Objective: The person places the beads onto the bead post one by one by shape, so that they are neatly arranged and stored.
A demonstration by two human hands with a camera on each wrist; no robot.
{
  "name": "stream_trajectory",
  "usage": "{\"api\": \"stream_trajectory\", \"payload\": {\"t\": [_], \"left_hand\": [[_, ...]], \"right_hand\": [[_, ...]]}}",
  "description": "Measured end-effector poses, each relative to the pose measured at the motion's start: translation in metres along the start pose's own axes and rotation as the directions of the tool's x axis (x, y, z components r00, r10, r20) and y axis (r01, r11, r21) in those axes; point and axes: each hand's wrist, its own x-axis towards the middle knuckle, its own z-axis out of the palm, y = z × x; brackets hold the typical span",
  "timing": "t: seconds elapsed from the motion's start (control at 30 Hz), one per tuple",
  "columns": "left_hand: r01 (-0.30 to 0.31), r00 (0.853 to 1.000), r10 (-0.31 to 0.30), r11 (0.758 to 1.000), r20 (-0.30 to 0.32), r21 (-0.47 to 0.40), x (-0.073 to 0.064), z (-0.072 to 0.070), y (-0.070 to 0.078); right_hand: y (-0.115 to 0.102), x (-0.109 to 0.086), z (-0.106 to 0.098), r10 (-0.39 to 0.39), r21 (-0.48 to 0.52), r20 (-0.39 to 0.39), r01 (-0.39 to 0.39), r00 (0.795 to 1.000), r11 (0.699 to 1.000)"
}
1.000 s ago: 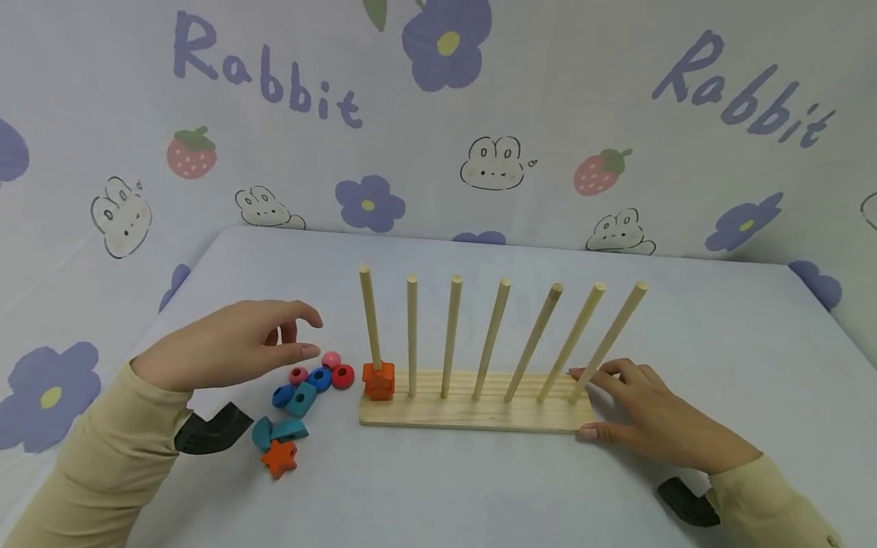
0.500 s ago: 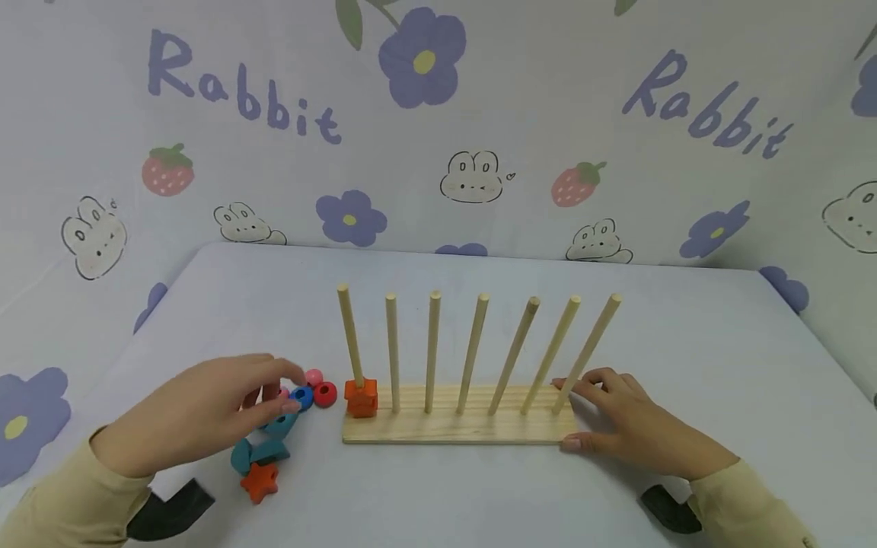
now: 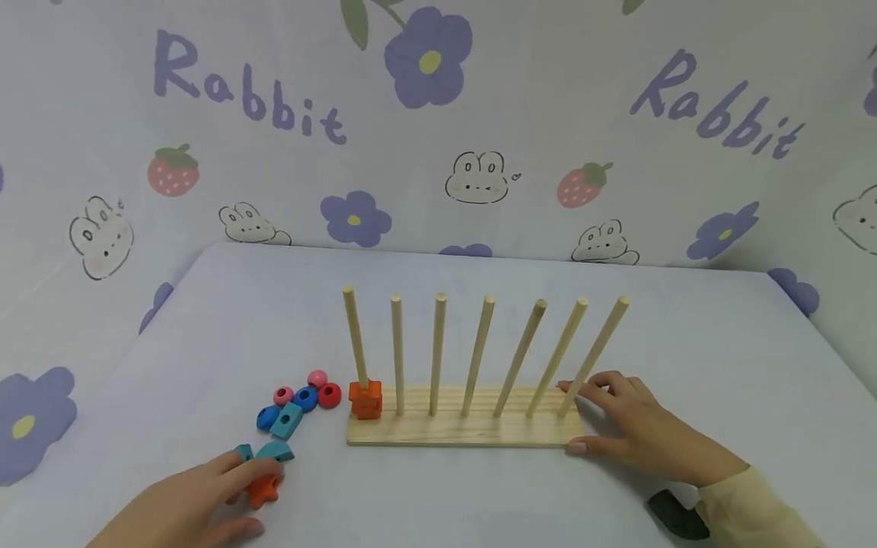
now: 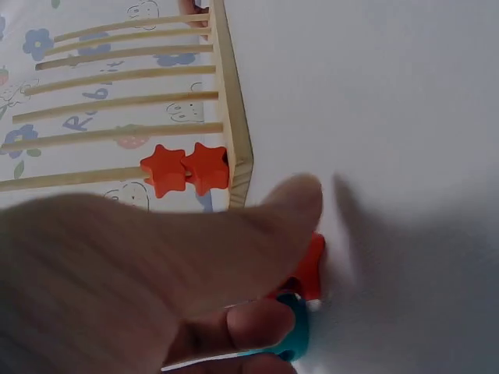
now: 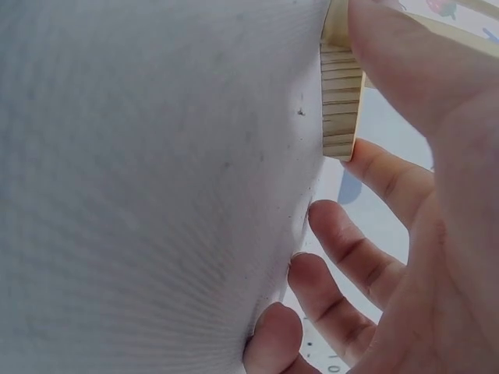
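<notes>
My left hand is low over the table at front left. Its fingertips lie right at a loose orange star bead, while the thumb stands apart from it. In the left wrist view the thumb partly covers that star. A wooden pegboard with several upright pegs stands in the middle. Two stacked orange star beads sit at the bottom of its leftmost peg. My right hand holds the board's right end, thumb at the front edge and index finger at the back, as the right wrist view shows too.
Beside the left fingers lie teal half-round beads. Farther back are a teal block bead, blue beads, a red bead and pink beads. A cloth printed with rabbits and flowers hangs behind the white table.
My left hand has come down and toward the front, passing over the beads to the loose orange star. The right hand has kept its hold on the board. The head view has shifted slightly.
</notes>
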Motion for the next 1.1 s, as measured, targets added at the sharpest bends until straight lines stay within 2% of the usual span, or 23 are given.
{"api": "stream_trajectory", "payload": {"t": [0.1,0.17,0.23,0.4,0.47,0.5,0.53,0.6,0.7,0.73,0.8,0.87,0.93,0.97,1.1], "left_hand": [[-0.048,0.998,0.047,0.999,-0.041,-0.02,-0.003,0.007,-0.003],[-0.097,0.992,0.096,0.995,-0.085,-0.004,-0.004,0.008,-0.003],[-0.077,0.99,0.078,0.997,-0.115,0.012,-0.005,0.009,-0.001],[0.024,0.991,-0.016,0.998,-0.134,0.061,-0.008,0.007,0.005],[0.007,0.982,0.007,0.997,-0.187,0.076,-0.011,0.002,0.009],[-0.006,0.972,0.025,0.997,-0.233,0.08,-0.013,-0.002,0.012],[-0.036,0.953,0.059,0.996,-0.299,0.084,-0.015,-0.005,0.016],[-0.093,0.894,0.12,0.992,-0.431,0.083,-0.017,-0.013,0.024],[-0.198,0.782,0.213,0.976,-0.586,0.091,-0.018,-0.025,0.036],[-0.234,0.743,0.244,0.967,-0.623,0.099,-0.017,-0.029,0.04],[-0.294,0.681,0.288,0.95,-0.673,0.109,-0.013,-0.038,0.046],[-0.352,0.61,0.333,0.927,-0.719,0.13,-0.008,-0.045,0.052],[-0.404,0.554,0.352,0.906,-0.754,0.126,-0.001,-0.05,0.058],[-0.426,0.534,0.353,0.897,-0.768,0.116,0.002,-0.051,0.061],[-0.5,0.475,0.358,0.862,-0.804,0.088,0.008,-0.056,0.07]], "right_hand": [[-0.001,0.001,0.002,0.014,-0.006,0.009,-0.013,1.0,1.0],[0.0,0.001,0.003,0.021,-0.01,0.009,-0.021,1.0,1.0],[0.0,0.001,0.004,0.02,-0.01,0.006,-0.02,1.0,1.0],[0.0,0.002,0.005,0.011,-0.012,0.002,-0.011,1.0,1.0],[0.0,0.002,0.005,0.006,-0.016,0.0,-0.006,1.0,1.0],[0.001,0.002,0.005,0.004,-0.02,-0.004,-0.004,1.0,1.0],[0.001,0.002,0.006,0.003,-0.024,-0.009,-0.003,1.0,1.0],[0.002,0.001,0.006,0.003,-0.021,-0.015,-0.003,1.0,1.0],[0.003,0.0,0.006,0.009,-0.008,-0.019,-0.009,1.0,1.0],[0.003,0.0,0.006,0.014,-0.001,-0.017,-0.014,1.0,1.0],[0.002,0.0,0.006,0.017,0.014,-0.015,-0.017,1.0,1.0],[0.002,0.0,0.006,0.024,0.021,-0.009,-0.023,1.0,1.0],[0.001,0.001,0.006,0.028,0.024,-0.011,-0.027,1.0,0.999],[0.001,0.001,0.006,0.027,0.023,-0.011,-0.027,1.0,0.999],[0.001,0.003,0.005,0.021,0.012,-0.013,-0.021,1.0,1.0]]}}
